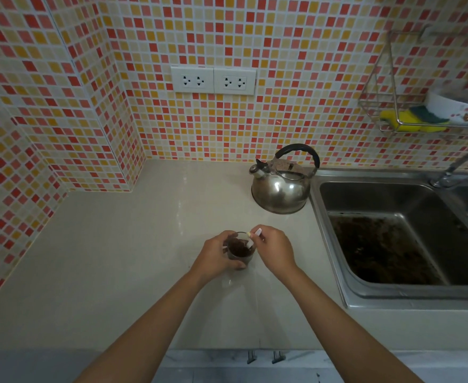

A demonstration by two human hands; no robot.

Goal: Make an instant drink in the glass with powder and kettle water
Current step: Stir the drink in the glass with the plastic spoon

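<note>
Pale beige countertop (116, 258) fills the lower view, backed by a wall of small red, orange and cream mosaic tiles (282, 37) that wraps around a corner at nine o'clock. My two bare forearms reach in from six o'clock and meet at the centre of the counter. My left hand (213, 255) is wrapped around a clear glass (239, 252), fingers curled against its left side, thumb near its base. Dark brown powder (238, 250) lies inside the glass. My right hand (275, 250) pinches a small pale sachet (252, 239) between thumb and fingertips, its lower end tipped into the mouth of the glass. At one o'clock from the glass, well apart, stands a steel kettle (281, 189) with a black handle, just beside a steel sink (393, 230) at three o'clock. Two white sockets (213, 80) sit on the wall at twelve o'clock. A wire rack (387, 111) with a yellow sponge (404, 120) hangs at two o'clock.
</note>
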